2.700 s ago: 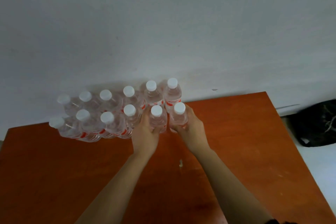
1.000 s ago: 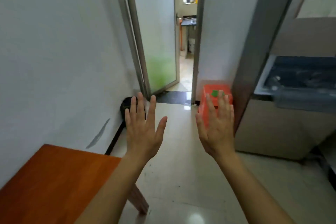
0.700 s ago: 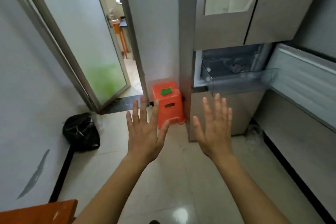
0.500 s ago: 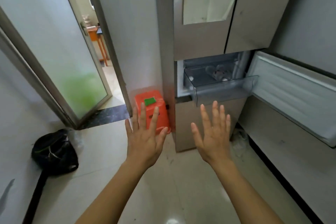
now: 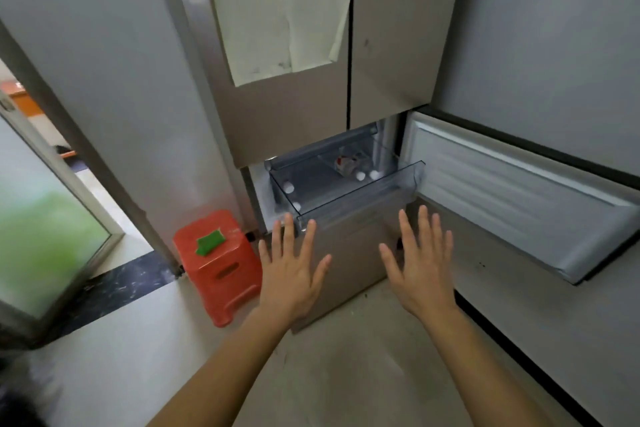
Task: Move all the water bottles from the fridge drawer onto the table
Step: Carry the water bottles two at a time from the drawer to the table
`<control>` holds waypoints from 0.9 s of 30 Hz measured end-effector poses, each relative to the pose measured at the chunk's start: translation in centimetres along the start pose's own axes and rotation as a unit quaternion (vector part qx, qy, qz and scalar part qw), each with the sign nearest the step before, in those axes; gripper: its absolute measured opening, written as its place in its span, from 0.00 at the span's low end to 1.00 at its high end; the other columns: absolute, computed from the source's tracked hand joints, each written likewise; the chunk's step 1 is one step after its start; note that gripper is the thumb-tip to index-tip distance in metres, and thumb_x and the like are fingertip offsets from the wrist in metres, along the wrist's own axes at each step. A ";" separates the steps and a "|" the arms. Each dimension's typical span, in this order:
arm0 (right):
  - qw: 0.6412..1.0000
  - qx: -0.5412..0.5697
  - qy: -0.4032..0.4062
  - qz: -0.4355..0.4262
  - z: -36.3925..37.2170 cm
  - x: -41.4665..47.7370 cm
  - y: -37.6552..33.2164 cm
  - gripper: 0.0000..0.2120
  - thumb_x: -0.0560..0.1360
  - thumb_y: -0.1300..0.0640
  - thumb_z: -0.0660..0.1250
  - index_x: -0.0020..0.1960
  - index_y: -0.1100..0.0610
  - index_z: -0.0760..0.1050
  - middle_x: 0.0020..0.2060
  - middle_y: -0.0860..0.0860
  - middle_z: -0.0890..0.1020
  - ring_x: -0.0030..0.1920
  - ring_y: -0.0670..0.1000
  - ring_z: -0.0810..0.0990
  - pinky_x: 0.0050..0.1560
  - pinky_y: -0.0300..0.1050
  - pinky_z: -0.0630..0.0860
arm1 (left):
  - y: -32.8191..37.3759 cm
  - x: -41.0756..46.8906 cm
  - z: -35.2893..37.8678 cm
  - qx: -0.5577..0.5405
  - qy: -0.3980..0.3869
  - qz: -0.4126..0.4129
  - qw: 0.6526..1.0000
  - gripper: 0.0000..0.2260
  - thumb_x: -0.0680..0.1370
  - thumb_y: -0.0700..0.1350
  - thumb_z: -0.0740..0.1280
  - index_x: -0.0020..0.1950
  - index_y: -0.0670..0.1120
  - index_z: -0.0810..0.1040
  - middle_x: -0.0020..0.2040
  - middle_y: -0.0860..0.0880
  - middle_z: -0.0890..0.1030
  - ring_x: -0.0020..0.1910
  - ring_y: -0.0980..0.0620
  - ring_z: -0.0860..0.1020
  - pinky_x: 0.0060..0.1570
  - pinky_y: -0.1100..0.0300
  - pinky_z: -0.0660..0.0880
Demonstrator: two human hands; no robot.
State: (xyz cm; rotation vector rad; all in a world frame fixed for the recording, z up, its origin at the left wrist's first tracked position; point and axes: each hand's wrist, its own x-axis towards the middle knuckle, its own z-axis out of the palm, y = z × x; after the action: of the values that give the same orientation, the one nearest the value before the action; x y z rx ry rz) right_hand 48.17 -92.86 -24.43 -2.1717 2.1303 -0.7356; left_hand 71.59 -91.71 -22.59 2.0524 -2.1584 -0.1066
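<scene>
In front of the fridge: the person faces the open lower compartment with both arms stretched forward and nothing carried.
Left hand (image 5: 291, 274): flat, fingers straight and spread apart, gripping nothing, hovering just short of the drawer's near left corner.
Right hand (image 5: 420, 270): the same picture, palm down, fingers splayed and empty, just below the drawer's front wall.
Fridge drawer (image 5: 360, 191): clear plastic and pulled out, with the lower door (image 5: 519, 204) swung wide to the right.
Water bottles (image 5: 360, 176): inside the drawer. Two white caps sit towards the back right with a red-labelled bottle lying behind them, and two more white caps are against the left wall. The exact count is hard to read through the plastic.
Table: out of view, so what stands on it cannot be told.
Done so far: much of the drawer floor shows bare, so my read is that most of the load is already out.
Left to do: the last few bottles need lifting out and carrying over; the job looks late on but not finished.
Next move: likely a reach over the front wall, one bottle per hand.
Around: a red stool (image 5: 218, 263) topped with a green scrap (image 5: 209, 242) stands beside the fridge, and papers (image 5: 280, 10) hang on the upper doors.
</scene>
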 end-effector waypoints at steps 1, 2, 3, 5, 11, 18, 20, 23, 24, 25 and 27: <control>1.000 0.001 -0.005 0.013 0.5 0.9 1.1 0.35 0.80 0.35 0.47 0.82 0.50 0.49 0.81 0.56 0.46 0.80 0.57 0.42 0.78 0.60 0.42 | 0.4 1.4 0.6 0.004 -0.009 0.004 1.000 0.32 0.78 0.68 0.37 0.79 0.58 0.34 0.78 0.46 0.29 0.77 0.44 0.29 0.76 0.39 0.38; 1.000 0.003 -0.015 0.024 0.9 1.8 2.1 0.35 0.80 0.34 0.46 0.82 0.50 0.47 0.81 0.56 0.45 0.80 0.57 0.41 0.78 0.60 0.41 | 0.8 2.8 1.2 0.008 -0.015 0.005 1.000 0.33 0.77 0.68 0.37 0.79 0.58 0.34 0.78 0.46 0.28 0.77 0.44 0.29 0.75 0.40 0.37; 0.999 0.007 -0.026 0.034 1.7 3.1 3.4 0.36 0.80 0.34 0.45 0.82 0.50 0.46 0.81 0.55 0.45 0.80 0.57 0.41 0.78 0.59 0.41 | 1.4 4.5 2.0 0.011 -0.021 0.003 1.000 0.33 0.77 0.68 0.37 0.79 0.58 0.33 0.78 0.46 0.28 0.77 0.44 0.29 0.75 0.41 0.36; 0.998 0.021 -0.038 0.037 3.1 5.8 5.2 0.36 0.79 0.33 0.43 0.82 0.50 0.44 0.81 0.55 0.45 0.80 0.56 0.41 0.78 0.58 0.40 | 2.1 7.7 3.5 0.015 -0.030 -0.006 0.999 0.33 0.78 0.68 0.39 0.79 0.57 0.33 0.77 0.46 0.27 0.76 0.44 0.27 0.74 0.42 0.34; 0.991 0.057 -0.121 0.012 6.7 16.8 11.4 0.36 0.81 0.36 0.48 0.82 0.53 0.43 0.81 0.57 0.47 0.80 0.58 0.45 0.79 0.59 0.46 | 5.5 17.3 7.1 0.007 -0.067 -0.073 0.995 0.32 0.79 0.66 0.41 0.80 0.57 0.35 0.79 0.45 0.31 0.78 0.42 0.32 0.76 0.40 0.36; 0.973 0.078 -0.198 -0.086 9.4 28.3 15.1 0.33 0.82 0.38 0.51 0.81 0.54 0.51 0.80 0.58 0.53 0.80 0.58 0.49 0.79 0.54 0.49 | 7.2 24.6 10.5 -0.043 -0.134 -0.188 0.972 0.29 0.83 0.62 0.44 0.82 0.54 0.45 0.82 0.42 0.46 0.80 0.42 0.44 0.77 0.42 0.44; 0.967 0.074 -0.222 -0.106 10.6 30.6 15.3 0.32 0.82 0.39 0.52 0.81 0.54 0.53 0.80 0.58 0.55 0.80 0.58 0.50 0.79 0.54 0.51 | 7.3 25.4 11.5 -0.029 -0.157 -0.205 0.966 0.29 0.83 0.62 0.43 0.82 0.53 0.47 0.82 0.43 0.48 0.80 0.43 0.47 0.77 0.42 0.45; 0.957 0.049 -0.253 -0.134 12.5 33.3 15.3 0.31 0.82 0.40 0.52 0.79 0.55 0.58 0.78 0.59 0.61 0.78 0.59 0.56 0.77 0.56 0.57 | 7.2 27.2 12.0 -0.032 -0.167 -0.213 0.962 0.29 0.82 0.63 0.42 0.81 0.55 0.51 0.82 0.44 0.50 0.80 0.44 0.48 0.77 0.41 0.49; 0.952 0.041 -0.267 -0.141 13.4 34.2 15.3 0.30 0.82 0.40 0.53 0.78 0.56 0.59 0.76 0.59 0.64 0.77 0.60 0.58 0.76 0.55 0.59 | 7.1 28.1 12.0 -0.042 -0.170 -0.215 0.961 0.29 0.82 0.63 0.42 0.81 0.55 0.53 0.82 0.44 0.51 0.80 0.43 0.48 0.77 0.40 0.50; 0.948 0.035 -0.281 -0.146 14.1 35.1 15.2 0.30 0.83 0.40 0.53 0.78 0.57 0.60 0.75 0.60 0.66 0.76 0.60 0.61 0.75 0.54 0.61 | 6.8 29.1 12.2 -0.054 -0.174 -0.218 0.959 0.28 0.82 0.63 0.42 0.81 0.55 0.53 0.82 0.44 0.51 0.80 0.43 0.48 0.76 0.40 0.51; 0.939 0.031 -0.312 -0.144 15.2 36.9 14.8 0.29 0.82 0.42 0.55 0.77 0.57 0.62 0.72 0.60 0.70 0.72 0.60 0.67 0.71 0.54 0.67 | 6.4 31.2 12.7 -0.079 -0.196 -0.213 0.954 0.28 0.82 0.63 0.43 0.81 0.54 0.53 0.82 0.43 0.50 0.80 0.42 0.48 0.76 0.40 0.51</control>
State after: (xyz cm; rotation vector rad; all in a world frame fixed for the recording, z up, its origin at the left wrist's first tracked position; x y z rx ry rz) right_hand 37.93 -133.69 -31.09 -2.2921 1.4763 -0.0745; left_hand 61.76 -123.21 -31.95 2.5267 -1.7642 -0.7707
